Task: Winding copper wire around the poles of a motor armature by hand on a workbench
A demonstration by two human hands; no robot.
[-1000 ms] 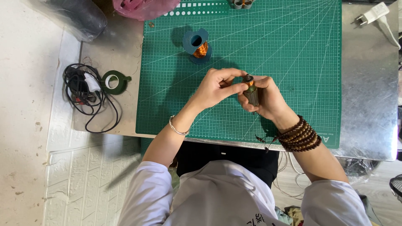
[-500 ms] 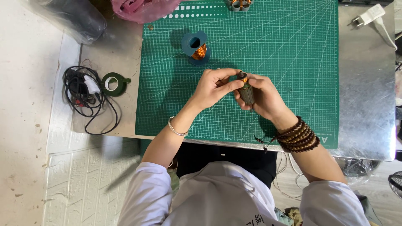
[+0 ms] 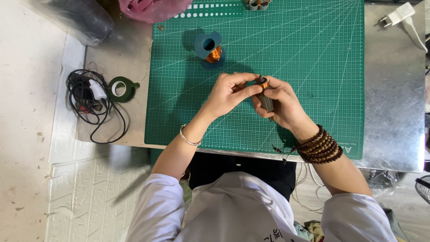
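Both hands meet over the middle of the green cutting mat (image 3: 313, 67), with a small dark cylindrical part (image 3: 265, 97) between them. It's a stubby grey-black piece with a band of copper-coloured winding near its top end, standing roughly upright, tilted a bit toward 11 o'clock. The right hand (image 3: 282, 105) is wrapped around its lower body, fingers closed on it, so that's the main grip. The left hand (image 3: 230, 92) comes in from 9 o'clock and pinches the top end by the copper band, thumb and fingertips closed on it too. Can't make out any wire running off it, too fine to see from here.

The left wrist has a thin silver bangle (image 3: 188, 136), and the right wrist a chunky stack of brown wooden bead bracelets (image 3: 320, 145). Sleeves are white.

Up at about 11 o'clock from the hands, well apart from them, a blue spool (image 3: 208, 47) of copper wire sits on the mat. Off the mat's left edge, at 9 o'clock, a roll of dark green tape (image 3: 119, 88) lies on the metal tabletop (image 3: 394, 112), just beside a tangle of black cable (image 3: 92, 105). A pink plastic bag (image 3: 152, 8) pokes in at the top edge around 12 o'clock, and a white plug (image 3: 396, 14) with its cord sits off toward 2 o'clock in the far corner of the table.
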